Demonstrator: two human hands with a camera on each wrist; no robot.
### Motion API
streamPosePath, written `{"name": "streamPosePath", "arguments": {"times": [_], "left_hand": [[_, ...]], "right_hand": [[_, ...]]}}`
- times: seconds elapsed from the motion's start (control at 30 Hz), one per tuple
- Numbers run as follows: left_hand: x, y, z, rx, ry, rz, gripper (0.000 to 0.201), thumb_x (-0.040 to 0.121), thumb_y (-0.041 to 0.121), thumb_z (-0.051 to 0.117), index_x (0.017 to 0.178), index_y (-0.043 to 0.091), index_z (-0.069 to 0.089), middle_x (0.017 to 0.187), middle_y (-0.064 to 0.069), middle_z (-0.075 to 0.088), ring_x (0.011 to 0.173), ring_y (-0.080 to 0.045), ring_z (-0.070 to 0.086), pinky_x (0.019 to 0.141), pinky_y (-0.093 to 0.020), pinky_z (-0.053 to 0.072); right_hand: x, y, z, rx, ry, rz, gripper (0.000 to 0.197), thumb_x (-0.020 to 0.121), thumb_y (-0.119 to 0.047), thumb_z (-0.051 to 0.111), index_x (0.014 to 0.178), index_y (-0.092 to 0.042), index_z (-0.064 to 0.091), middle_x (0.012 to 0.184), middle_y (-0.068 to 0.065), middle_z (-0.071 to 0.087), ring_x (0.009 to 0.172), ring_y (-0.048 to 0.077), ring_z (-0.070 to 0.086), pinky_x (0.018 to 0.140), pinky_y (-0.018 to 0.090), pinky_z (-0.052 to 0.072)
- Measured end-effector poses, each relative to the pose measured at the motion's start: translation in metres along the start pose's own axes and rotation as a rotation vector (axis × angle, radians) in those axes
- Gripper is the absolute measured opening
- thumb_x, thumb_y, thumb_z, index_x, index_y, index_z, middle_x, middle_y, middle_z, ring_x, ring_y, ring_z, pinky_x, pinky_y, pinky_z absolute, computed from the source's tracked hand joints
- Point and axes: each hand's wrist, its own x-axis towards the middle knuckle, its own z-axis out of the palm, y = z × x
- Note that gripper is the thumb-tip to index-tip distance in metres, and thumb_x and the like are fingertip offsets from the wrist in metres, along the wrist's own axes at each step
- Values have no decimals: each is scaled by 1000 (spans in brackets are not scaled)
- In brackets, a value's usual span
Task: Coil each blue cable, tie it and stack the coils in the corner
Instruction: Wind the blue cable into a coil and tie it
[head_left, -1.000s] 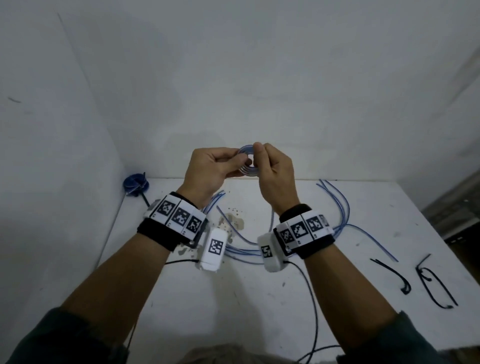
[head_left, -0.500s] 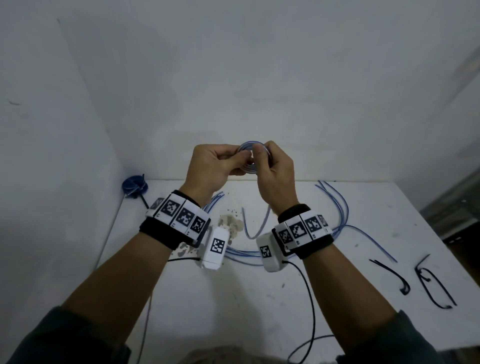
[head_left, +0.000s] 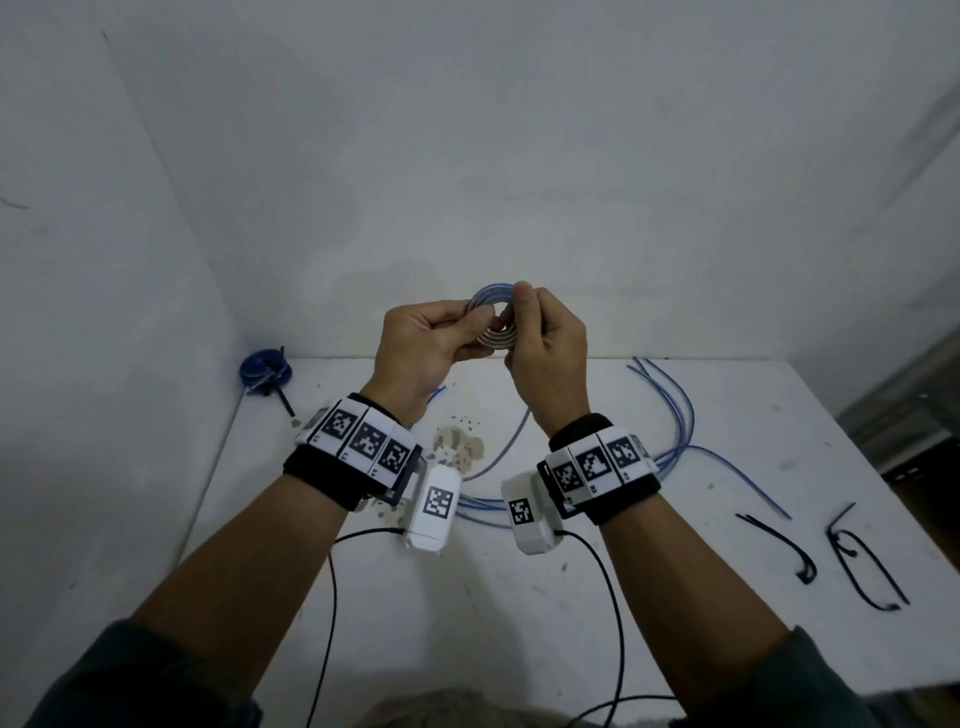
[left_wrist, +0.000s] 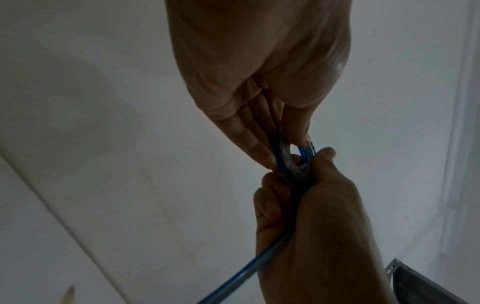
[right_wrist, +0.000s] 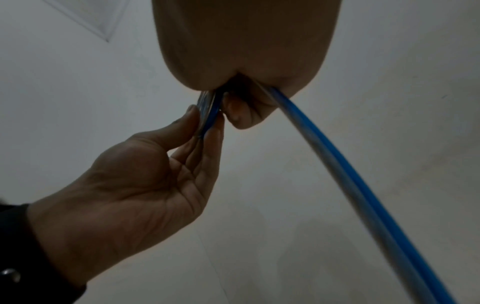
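Seen from the left wrist: left hand (left_wrist: 259, 67) reaching down from the top edge, thumb and fingers (left_wrist: 249, 142) pinching a small blue coil (left_wrist: 285, 162) by its upper rim. Right hand (left_wrist: 319, 226) rising from below, thumb tip beside the coil's right rim, curled fingers closed in a grip on its lower part. Loose blue cable (left_wrist: 241, 275) running from that grip down to the bottom edge. Behind, pale wall (left_wrist: 103, 102); grey metal corner (left_wrist: 415, 288) at lower right.
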Motion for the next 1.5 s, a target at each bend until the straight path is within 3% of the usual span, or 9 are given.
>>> {"name": "streamPosePath", "arguments": {"times": [0.1,0.23,0.47,0.6,0.73,0.93,1.13,1.33,1.5], "left_hand": [[3,-2,1,-4,54,25,17,90,6,66,104,-3,72,93,-18,75,87,-30,73,78,-33,59],[2,-4,0,-3,72,30,21,90,6,67,106,-6,71,95,-20,74,89,-33,72,80,-36,59],[-5,-7,2,-113,10,-55,22,92,7,63,106,-8,70,94,-17,74,86,-27,73,79,-33,59],[-6,-4,-9,136,-142,-113,17,91,10,65,100,-4,72,90,-16,75,81,-24,73,74,-28,59],[1,2,-20,300,-162,3,15,91,10,67,99,0,74,89,-17,75,83,-26,73,72,-32,61],[1,0,-7,98,28,55,12,90,7,68,95,0,75,83,-17,74,76,-27,70,75,-38,60],[-3,-3,-18,284,-74,51,6,86,9,73,85,13,77,75,-9,75,67,-20,68,67,-33,59],[0,0,-10,177,52,51,5,87,10,72,87,10,77,72,-4,74,65,-14,65,66,-29,58],[1,-6,-1,19,119,15,16,88,10,70,99,0,75,87,-15,75,77,-23,71,77,-36,60]], "right_hand": [[-1,-2,4,-7,60,53,38,94,-44,58,63,-23,52,53,-5,48,50,32,48,49,35,41],[1,-2,5,-52,68,46,44,95,-22,65,57,-26,43,46,-16,42,48,4,37,51,16,33],[0,-1,9,-31,55,-21,39,102,-23,51,63,-25,47,51,-13,46,51,2,40,54,17,34],[9,7,-4,-236,-131,-144,39,100,-27,48,64,-16,40,51,-10,35,48,8,34,51,20,28],[18,3,-15,-367,-348,-192,37,100,-28,50,64,-20,45,51,-11,41,49,4,41,51,14,28],[5,5,-1,-138,-98,-108,40,105,-24,42,68,-11,51,60,-10,46,56,5,40,56,23,33],[17,11,-24,-272,-106,-149,38,102,-29,46,68,-15,54,57,4,51,53,18,45,54,31,35],[2,19,-16,-159,-80,-102,40,104,-25,46,67,-8,52,58,12,47,56,14,38,54,31,32],[-18,17,8,-119,-49,-83,22,101,-30,48,87,-15,56,67,-7,55,58,1,46,55,20,38]]}}
